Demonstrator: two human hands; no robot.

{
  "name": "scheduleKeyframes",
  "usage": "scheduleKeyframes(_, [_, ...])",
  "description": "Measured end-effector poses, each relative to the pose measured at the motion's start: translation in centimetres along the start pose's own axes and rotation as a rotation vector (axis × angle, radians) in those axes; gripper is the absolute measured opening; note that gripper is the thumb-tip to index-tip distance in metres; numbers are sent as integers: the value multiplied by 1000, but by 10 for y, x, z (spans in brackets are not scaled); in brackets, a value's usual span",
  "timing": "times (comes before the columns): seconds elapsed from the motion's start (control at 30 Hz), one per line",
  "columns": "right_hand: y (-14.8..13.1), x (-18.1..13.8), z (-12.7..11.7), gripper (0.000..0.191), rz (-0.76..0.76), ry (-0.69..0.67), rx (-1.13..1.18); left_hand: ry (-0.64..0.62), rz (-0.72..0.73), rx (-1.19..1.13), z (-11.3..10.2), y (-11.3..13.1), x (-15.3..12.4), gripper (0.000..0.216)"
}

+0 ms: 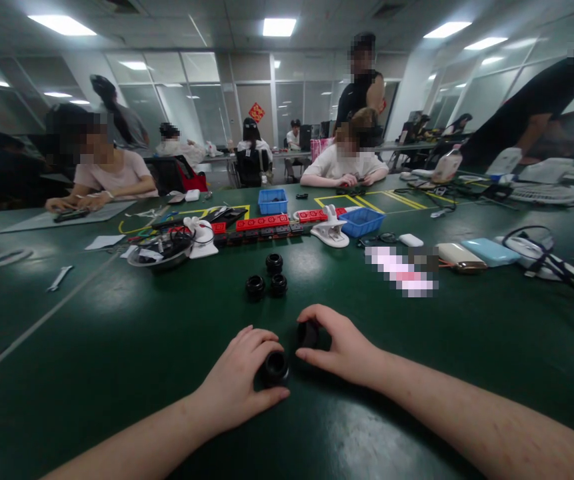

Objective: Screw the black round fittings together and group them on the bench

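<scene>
My left hand [244, 377] curls around a small black ring-shaped part [275, 367] with a round opening on top, fingers and thumb on either side of it. Just to its right, my right hand [339, 347] grips a second black round part [308, 335] between fingers and thumb, its opening turned toward the left hand. The two parts are close but apart, at or just above the green tabletop [167, 347]. Farther off stand three like black ring-shaped parts, one at the back [274, 263], one at the left [255, 287] and one at the right [278, 285].
Beyond them lie red and black power strips [261, 223], blue bins [361, 222], white clip stands [331, 230] and a metal bowl of cables [159, 253]. A wrench [60, 279] lies left; power banks [461, 258] and cables lie right. Other people sit across the table.
</scene>
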State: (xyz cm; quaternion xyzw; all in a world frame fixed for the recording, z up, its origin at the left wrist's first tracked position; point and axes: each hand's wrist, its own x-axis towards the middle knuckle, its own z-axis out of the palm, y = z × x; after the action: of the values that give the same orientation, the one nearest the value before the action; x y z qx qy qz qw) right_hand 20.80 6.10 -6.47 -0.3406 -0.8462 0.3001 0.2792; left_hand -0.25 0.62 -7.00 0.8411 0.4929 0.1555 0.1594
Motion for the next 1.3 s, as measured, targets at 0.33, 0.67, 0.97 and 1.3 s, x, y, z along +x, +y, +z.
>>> scheduleKeyframes(0.33, [-5,1,0,15,-62,-221,-40,-2,-6,-93,6,-6,3,36])
scheduleKeyframes(0.67, [-8,0,-4,4,-135,-367,-282,-37,-66,-108,8,-7,3,39])
scheduleKeyframes(0.97, [-8,-2,-5,24,-188,-382,-434,-61,-52,-101,11,-12,3,48])
scheduleKeyframes(1.3, [-7,-1,-6,12,-238,-389,-441,78,-143,-334,20,-22,-3,122])
